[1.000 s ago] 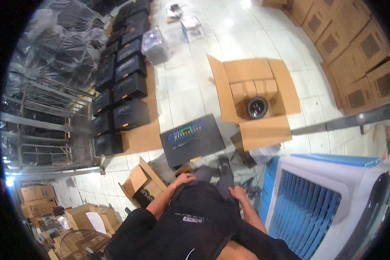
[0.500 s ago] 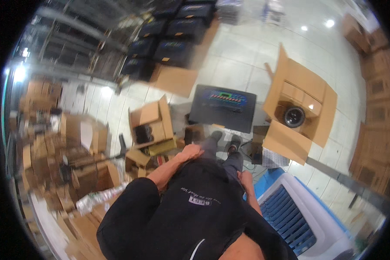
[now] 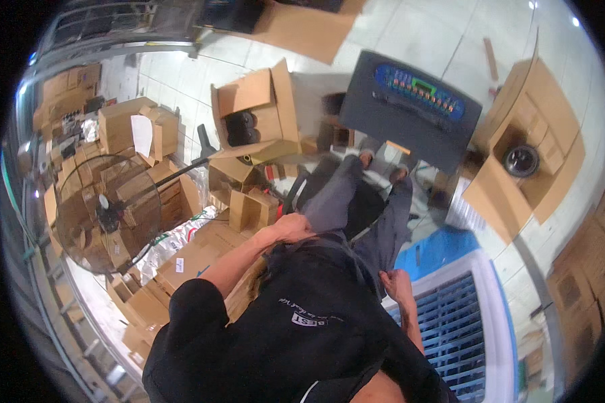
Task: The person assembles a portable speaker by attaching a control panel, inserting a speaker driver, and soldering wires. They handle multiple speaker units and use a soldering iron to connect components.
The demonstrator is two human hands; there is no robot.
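Note:
My left hand (image 3: 294, 228) is closed at the top of my left thigh, gripping the grey trousers (image 3: 336, 201). Beside my right thigh, my right hand (image 3: 398, 285) pinches the cloth of the same trousers. Beyond my feet stands a black box-shaped unit (image 3: 410, 144), its top fitted with a blue panel of small knobs and a green display. Neither hand touches it. Just behind my legs there is a dark seat-like shape (image 3: 366, 211), partly hidden by them.
Open cartons with round black parts stand left (image 3: 282, 121) and right (image 3: 551, 127) of the unit. A black fan (image 3: 107, 215) leans over boxes at left. A white and blue air cooler (image 3: 450, 329) stands close on my right. Stacked cartons (image 3: 585, 282) line the right.
My view has shifted, so the black unit and right carton appear farther right and the fan is in sight. Both hands stay at my thighs, holding the trousers.

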